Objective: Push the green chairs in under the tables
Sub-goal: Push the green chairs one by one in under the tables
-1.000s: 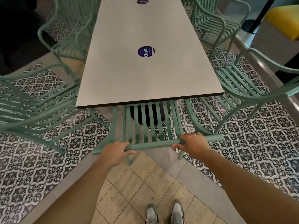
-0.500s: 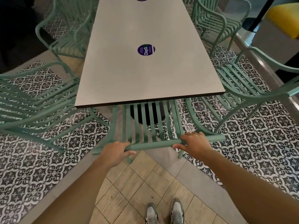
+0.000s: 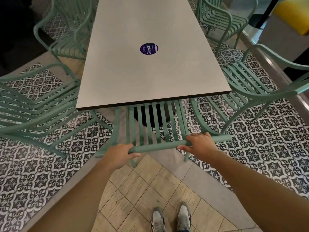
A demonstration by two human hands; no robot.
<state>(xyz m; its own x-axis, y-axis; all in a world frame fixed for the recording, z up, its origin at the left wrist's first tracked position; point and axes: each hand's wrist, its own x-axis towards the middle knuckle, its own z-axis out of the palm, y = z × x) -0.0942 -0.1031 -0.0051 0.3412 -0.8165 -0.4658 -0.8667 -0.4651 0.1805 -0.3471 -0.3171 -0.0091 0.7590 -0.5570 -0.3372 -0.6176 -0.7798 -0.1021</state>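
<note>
left green slatted metal armchair (image 3: 38,113) stands out from the surface, undone | my left hand (image 3: 119,155) fingers wrap the top rail | end green slatted chair (image 3: 155,126) seat partly under the grey rectangular surface (image 3: 150,64) | my right hand (image 3: 199,145) fingers wrap the same rail | right green armchair (image 3: 254,91) stands out too

Even, moderately dim indoor light falls on my view; the table top (image 3: 150,67) shows soft, glare-free brightness. The upper left corner sinks into deep shadow. Wide-angle distortion bends the chairs near the edges. Slight blur softens my forearms and the far chairs.
</note>
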